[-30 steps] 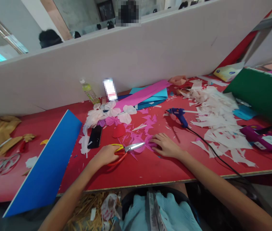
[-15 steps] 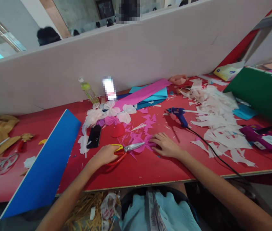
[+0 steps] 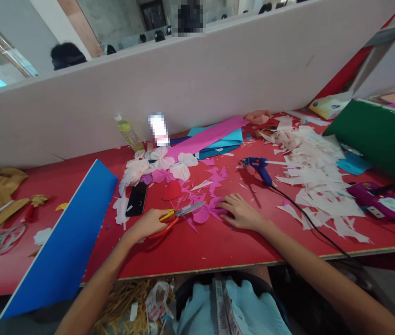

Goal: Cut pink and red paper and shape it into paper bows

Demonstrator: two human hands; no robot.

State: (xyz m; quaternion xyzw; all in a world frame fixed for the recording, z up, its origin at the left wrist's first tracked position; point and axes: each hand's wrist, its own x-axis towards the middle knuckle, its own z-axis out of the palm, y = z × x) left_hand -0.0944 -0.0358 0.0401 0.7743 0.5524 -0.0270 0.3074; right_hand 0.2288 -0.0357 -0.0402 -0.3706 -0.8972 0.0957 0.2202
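Scissors (image 3: 178, 214) are sitting at the frame's centre, the left hand (image 3: 145, 224) curling closed around their handles, while the right hand (image 3: 239, 212) is pressing flat, fingers extended, on pink paper (image 3: 204, 214).

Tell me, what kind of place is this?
Most likely a shared craft workshop. The left hand holds scissors by pink paper on a red table strewn with paper scraps and paper flowers. A glue gun lies nearby, and other people's heads show beyond the divider.

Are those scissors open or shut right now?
Nearly shut: the scissors show their blades as one thin silver strip, held in the left hand.
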